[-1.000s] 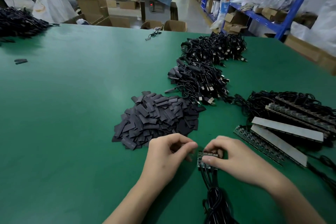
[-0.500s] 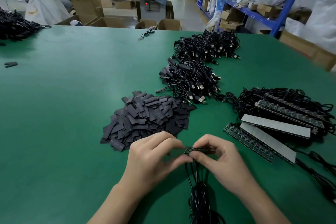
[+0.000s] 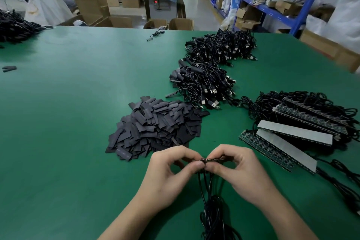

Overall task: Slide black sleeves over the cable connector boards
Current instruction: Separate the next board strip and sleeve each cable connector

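Head view: left hand (image 3: 171, 173), right hand (image 3: 240, 171) pinch connector boards (image 3: 212, 160) near sleeve pile (image 3: 155, 126).

A heap of flat black sleeves (image 3: 155, 128) lies on a green table (image 3: 78, 122). Just in front, a short strip of connector boards (image 3: 213, 160), edge-on and level, is pinched between the left hand (image 3: 171, 173) and right hand (image 3: 239, 171); black cables (image 3: 209, 197) hang from it.

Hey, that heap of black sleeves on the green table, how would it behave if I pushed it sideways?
Probably the heap of black sleeves would spread rather than shift as one: the pieces lie loose and jumbled. Each looks flat and thin, so likely light and unlikely to roll.
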`<state>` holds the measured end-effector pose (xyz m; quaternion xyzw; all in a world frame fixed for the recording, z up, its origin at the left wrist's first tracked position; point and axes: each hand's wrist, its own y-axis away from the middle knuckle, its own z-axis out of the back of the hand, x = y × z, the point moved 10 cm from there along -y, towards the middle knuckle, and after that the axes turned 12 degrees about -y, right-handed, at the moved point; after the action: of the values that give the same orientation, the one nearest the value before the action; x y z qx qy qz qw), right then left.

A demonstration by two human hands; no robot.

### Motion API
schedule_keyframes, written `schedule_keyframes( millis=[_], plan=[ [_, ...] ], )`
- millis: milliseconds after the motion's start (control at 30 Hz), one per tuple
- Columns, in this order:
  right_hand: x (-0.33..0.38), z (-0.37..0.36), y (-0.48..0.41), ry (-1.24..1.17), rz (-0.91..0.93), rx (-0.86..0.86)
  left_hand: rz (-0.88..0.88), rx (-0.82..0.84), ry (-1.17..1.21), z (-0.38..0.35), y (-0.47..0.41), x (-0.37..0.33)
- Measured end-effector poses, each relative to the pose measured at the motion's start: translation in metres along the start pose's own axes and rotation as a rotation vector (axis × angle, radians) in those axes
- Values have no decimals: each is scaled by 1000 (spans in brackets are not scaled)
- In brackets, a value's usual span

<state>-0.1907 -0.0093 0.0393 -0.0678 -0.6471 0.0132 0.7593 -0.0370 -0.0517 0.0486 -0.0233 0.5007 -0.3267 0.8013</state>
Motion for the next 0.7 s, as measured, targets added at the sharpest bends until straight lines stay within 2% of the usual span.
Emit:
schedule_keyframes(
  millis=[133,300,433,600,700],
  plan=[
    [-3,-2,0,18,-13,7,165,65,165,-9,0,15],
    [-9,-6,0,-4,-48,35,268,121,282,-16,2,27],
    [-12,-9,-1,-62,-54,50,296,160,338,-20,3,28],
    [-11,-13,0,-263,-56,73,343,133,535,-25,6,27],
    [-11,-7,-2,-229,-82,56,324,120,514,-21,3,24]
  ],
)
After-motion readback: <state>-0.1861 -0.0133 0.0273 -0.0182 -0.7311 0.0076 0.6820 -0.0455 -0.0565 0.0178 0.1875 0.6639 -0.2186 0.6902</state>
